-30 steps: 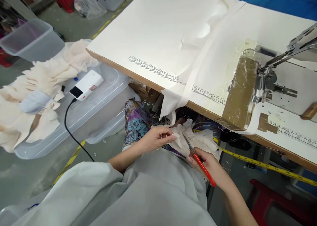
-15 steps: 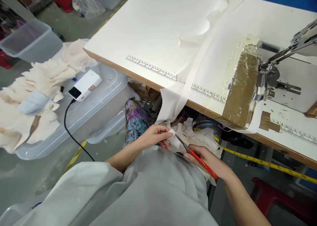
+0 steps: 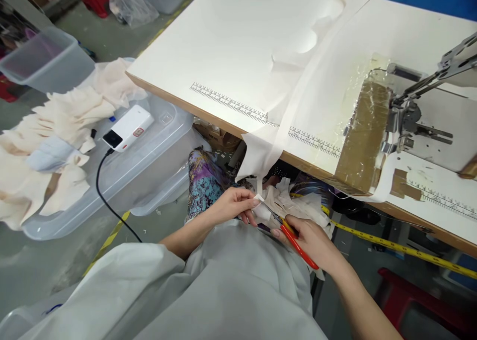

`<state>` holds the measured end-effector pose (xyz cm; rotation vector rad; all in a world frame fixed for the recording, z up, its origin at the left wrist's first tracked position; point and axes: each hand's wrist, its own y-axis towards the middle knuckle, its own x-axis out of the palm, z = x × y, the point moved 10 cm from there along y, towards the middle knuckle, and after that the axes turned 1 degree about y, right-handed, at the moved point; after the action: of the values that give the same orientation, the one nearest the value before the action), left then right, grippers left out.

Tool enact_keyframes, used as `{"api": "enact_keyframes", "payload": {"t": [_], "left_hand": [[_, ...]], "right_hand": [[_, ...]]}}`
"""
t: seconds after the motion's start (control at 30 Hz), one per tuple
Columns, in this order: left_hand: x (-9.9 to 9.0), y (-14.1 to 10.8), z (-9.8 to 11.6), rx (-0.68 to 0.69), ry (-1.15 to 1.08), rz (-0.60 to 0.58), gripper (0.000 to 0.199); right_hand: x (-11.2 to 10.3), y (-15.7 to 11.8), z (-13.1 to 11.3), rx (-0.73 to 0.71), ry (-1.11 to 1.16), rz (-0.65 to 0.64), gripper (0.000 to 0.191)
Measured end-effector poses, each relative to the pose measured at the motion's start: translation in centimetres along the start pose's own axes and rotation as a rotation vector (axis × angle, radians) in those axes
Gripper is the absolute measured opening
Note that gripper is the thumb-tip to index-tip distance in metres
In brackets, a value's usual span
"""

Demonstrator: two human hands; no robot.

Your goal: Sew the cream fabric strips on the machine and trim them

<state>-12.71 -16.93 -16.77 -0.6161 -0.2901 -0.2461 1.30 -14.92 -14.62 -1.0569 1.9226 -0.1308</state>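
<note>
Thumb and fingers of my left hand (image 3: 238, 205) pinch the end of a pale piece of fabric (image 3: 263, 212) above my lap. My right hand (image 3: 306, 238) is wrapped round red-handled scissors (image 3: 300, 249). Their metal blades point up and left to the fabric, with the tips close to my left fingertips. I cannot tell whether the blades have cut into it. A long cream fabric strip (image 3: 294, 111) runs down over the table edge towards my hands. More cream cloth pieces (image 3: 309, 208) lie in a loose heap beyond the scissors.
A white table (image 3: 223, 42) with printed rulers carries a sewing machine (image 3: 413, 116) at right. To the left, a lidded plastic bin (image 3: 156, 146) bears a white device (image 3: 128, 127) and cream cloth (image 3: 70, 111). A yellow tape measure (image 3: 395, 248) hangs below the table; a red stool (image 3: 417, 300) stands lower right.
My right hand and the scissors have shifted slightly left, bringing the tips nearer my left fingertips. The left hand stays almost still, pinching the fabric.
</note>
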Motion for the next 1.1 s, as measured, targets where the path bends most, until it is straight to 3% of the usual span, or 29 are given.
{"api": "enact_keyframes", "payload": {"t": [0.47, 0.6, 0.77, 0.83, 0.87, 0.9, 1.0, 1.1], "left_hand": [[0.9, -0.4, 0.5, -0.005, -0.007, -0.035, 0.049], [0.9, -0.4, 0.4, 0.006, 0.015, -0.02, 0.048], [3.7, 0.3, -0.2, 0.013, 0.063, -0.129, 0.042], [4.7, 0.4, 1.8, 0.07, 0.272, -0.165, 0.03], [4.6, 0.5, 3.8, 0.139, 0.435, -0.135, 0.025], [4.4, 0.5, 6.5, 0.231, 0.626, -0.066, 0.021], [3.2, -0.3, 15.8, 0.514, 1.139, 0.301, 0.019], [2.9, 0.4, 20.3, 0.464, 1.533, 0.488, 0.029]], "right_hand": [[-0.7, 0.3, -0.7, -0.021, -0.16, 0.074, 0.042], [-0.8, 0.5, -0.3, -0.019, -0.017, 0.129, 0.05], [-1.4, 0.7, -1.7, -0.14, 0.366, 0.229, 0.031], [-2.0, 0.6, -2.3, -0.197, 0.467, 0.304, 0.024], [-2.4, 0.3, -2.5, -0.214, 0.482, 0.348, 0.022], [-2.7, 0.0, -2.6, -0.225, 0.48, 0.386, 0.02], [-3.5, -1.2, -2.4, -0.228, 0.452, 0.464, 0.018], [-4.1, -2.6, -1.4, -0.167, 0.403, 0.518, 0.021]]}}
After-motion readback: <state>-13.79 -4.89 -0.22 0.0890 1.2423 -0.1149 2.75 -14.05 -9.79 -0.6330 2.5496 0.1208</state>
